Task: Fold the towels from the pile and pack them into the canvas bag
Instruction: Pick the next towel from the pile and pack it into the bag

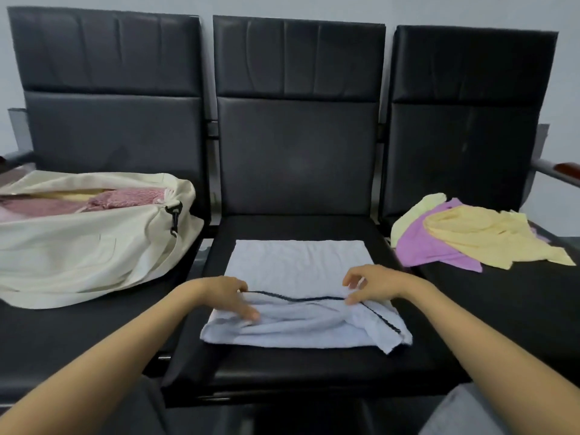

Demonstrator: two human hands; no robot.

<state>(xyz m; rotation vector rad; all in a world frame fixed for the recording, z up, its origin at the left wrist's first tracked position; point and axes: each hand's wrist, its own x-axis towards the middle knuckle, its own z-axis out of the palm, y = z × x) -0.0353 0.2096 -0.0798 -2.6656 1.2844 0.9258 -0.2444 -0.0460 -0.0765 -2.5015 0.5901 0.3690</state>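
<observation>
Three black padded seats (298, 368) stand in a row; we note the work on the middle one. A pale blue-white terry towel (298, 262) lies flat on that cushion. Its far half is smooth and square; its near half is folded back toward us and rumpled into soft ridges. A dark stitched hem (301, 299) runs across the fold in a shallow wave, then slants toward the near right corner.

Left hand (227, 295): grips the hem's left end, fingers curled into the cloth. Right hand (372, 282): pinches the hem farther right between thumb and fingertip.

A cream canvas bag (94, 246) lies open on the left seat, apart from the towel, with pink towels (125, 197) in its mouth and a black clip (174, 216) at its end.

On the right seat we count a loose pile: a yellow towel (489, 237) on top, a purple towel (430, 246) beneath and a paler yellow towel (414, 215) behind.
</observation>
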